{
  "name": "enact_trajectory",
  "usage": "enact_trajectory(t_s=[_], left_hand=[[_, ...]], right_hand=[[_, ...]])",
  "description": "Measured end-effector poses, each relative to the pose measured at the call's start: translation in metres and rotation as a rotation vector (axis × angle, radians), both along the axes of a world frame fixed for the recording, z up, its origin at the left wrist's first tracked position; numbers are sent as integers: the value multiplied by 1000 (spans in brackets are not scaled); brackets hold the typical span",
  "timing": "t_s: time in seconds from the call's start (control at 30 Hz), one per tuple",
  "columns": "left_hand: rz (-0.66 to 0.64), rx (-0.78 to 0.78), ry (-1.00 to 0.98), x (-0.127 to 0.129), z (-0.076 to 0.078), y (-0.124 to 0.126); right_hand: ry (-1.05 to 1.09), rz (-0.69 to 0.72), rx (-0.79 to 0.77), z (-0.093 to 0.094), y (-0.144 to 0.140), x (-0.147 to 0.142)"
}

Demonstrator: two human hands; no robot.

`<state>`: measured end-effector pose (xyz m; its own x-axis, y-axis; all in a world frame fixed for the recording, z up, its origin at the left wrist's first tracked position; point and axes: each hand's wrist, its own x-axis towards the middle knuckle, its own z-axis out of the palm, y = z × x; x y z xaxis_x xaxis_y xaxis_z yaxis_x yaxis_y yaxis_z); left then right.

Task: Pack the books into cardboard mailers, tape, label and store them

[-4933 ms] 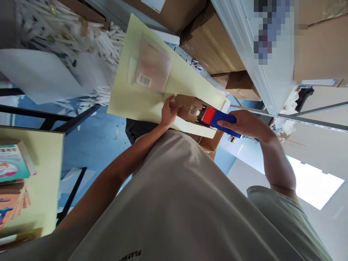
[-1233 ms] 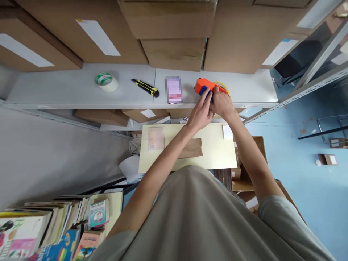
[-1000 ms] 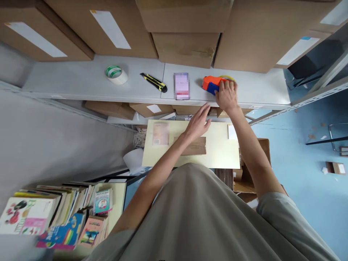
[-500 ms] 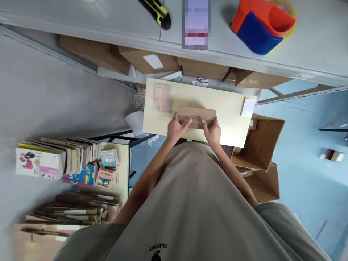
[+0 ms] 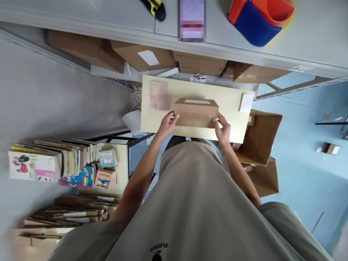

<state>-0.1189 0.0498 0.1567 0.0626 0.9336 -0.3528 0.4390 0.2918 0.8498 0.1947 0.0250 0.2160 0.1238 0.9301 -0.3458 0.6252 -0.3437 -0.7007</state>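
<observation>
A small brown cardboard box (image 5: 196,112) stands on a pale yellow table (image 5: 233,123) right below me. My left hand (image 5: 168,123) grips its left end and my right hand (image 5: 223,127) grips its right end. A white strip shows on the box's top. To the box's left lies a wrapped book (image 5: 159,95) with a barcode, flat on the table. A white paper slip (image 5: 246,102) rests at the table's right end.
A grey shelf (image 5: 108,18) above the table carries an orange-and-blue tape dispenser (image 5: 259,18), a blurred card (image 5: 191,20) and a yellow-black utility knife (image 5: 154,7). Cardboard boxes (image 5: 141,58) sit under the shelf. Open cartons (image 5: 261,145) stand at right; stacked books (image 5: 62,165) at left.
The tape dispenser was set on the shelf and both hands left it. They came down to the brown box, which now stands taller, turned up from lying flat.
</observation>
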Motion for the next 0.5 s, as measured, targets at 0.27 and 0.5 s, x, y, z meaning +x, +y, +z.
enact_trajectory(t_s=[0.27,0.5], left_hand=[[36,43,8,7,-32,-14],[74,-210,95,6,-76,-8]], right_hand=[[41,-81,41,-31,-6,14],[-31,45,-315,-94,1,12]])
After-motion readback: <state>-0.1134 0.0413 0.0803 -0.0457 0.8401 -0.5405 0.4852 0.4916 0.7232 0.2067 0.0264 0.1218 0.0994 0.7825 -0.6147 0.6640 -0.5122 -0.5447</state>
